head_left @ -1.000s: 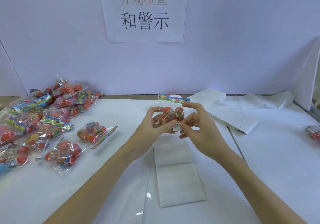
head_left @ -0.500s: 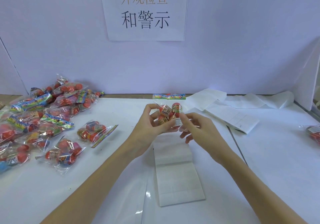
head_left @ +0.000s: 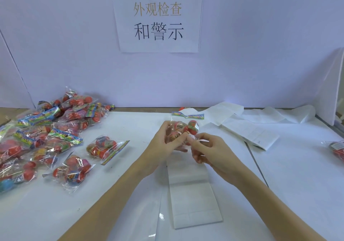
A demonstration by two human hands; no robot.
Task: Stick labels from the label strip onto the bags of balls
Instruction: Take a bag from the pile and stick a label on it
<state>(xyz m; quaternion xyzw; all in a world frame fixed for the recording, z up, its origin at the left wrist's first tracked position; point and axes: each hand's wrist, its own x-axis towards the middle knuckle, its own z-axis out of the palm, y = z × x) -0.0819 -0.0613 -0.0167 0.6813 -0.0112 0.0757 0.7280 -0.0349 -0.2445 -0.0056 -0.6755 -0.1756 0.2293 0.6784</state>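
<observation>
Bag of balls (head_left: 183,129), a clear packet with red balls inside and a coloured header strip at its far end, is held above the white table (head_left: 297,175) between both hands. It is gripped by the left hand (head_left: 163,144), whose fingers are curled round the packet's left side with the thumb laid across its near face. The right hand (head_left: 210,151) is placed just right of and below the packet; its thumb and forefinger are pressed against the lower right corner, where a small white label (head_left: 191,137) is seen under the fingertips, and the remaining fingers are curled loosely beneath. Whether the label is fully stuck down cannot be told.

Directly beneath and nearer than the hands, the label strip (head_left: 193,192) is laid flat as a long white band running toward the viewer. Beyond the right hand, a further folded length of white backing paper (head_left: 249,131) is spread toward the wall. Well to the left of the left hand, a pile of bags (head_left: 42,129) is heaped, with two single packets lying closer. Far right of the right hand, one more bag (head_left: 337,148) is cut off by the frame edge.
</observation>
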